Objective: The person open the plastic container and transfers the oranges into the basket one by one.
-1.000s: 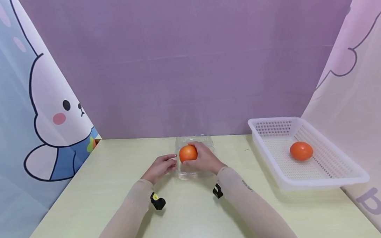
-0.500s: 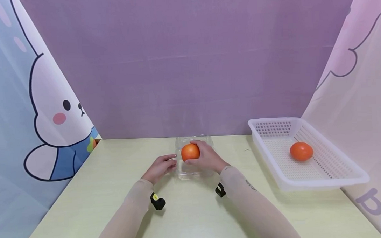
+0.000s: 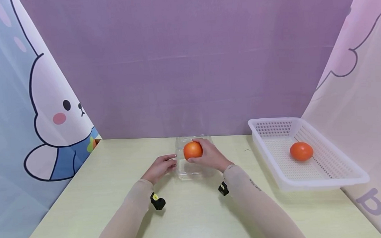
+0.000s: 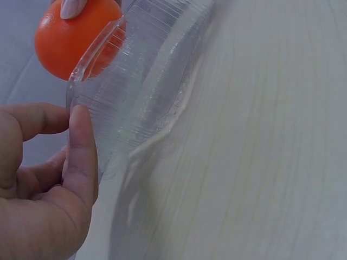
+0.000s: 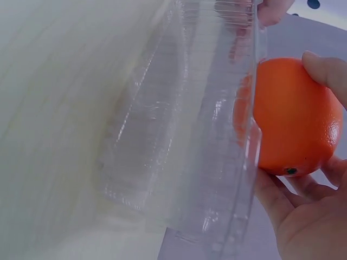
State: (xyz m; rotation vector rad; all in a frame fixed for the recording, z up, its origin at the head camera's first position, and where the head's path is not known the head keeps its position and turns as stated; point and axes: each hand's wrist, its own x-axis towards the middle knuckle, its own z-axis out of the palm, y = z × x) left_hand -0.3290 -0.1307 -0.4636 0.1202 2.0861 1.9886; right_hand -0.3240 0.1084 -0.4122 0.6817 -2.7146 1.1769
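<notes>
My right hand [image 3: 213,157] holds an orange [image 3: 192,151] from its right side, thumb in front and fingers behind. In the right wrist view the orange [image 5: 295,116] shows smooth skin and a small dark green stem spot. Below it stands a clear plastic box [image 3: 192,174], and the fruit overlaps its open top in the head view. My left hand [image 3: 160,168] is at the box's left side. As the left wrist view shows, its thumb and a finger pinch the rim of the clear box [image 4: 146,70].
A white perforated basket [image 3: 322,182] stands at the right of the table, with one reddish-orange fruit [image 3: 301,151] inside. A purple cloth [image 3: 188,63] hangs behind the table's far edge. Printed cloths flank both sides.
My right hand has shifted slightly right and a little away from me, carrying the orange over the box. The left hand and the box have stayed in place.
</notes>
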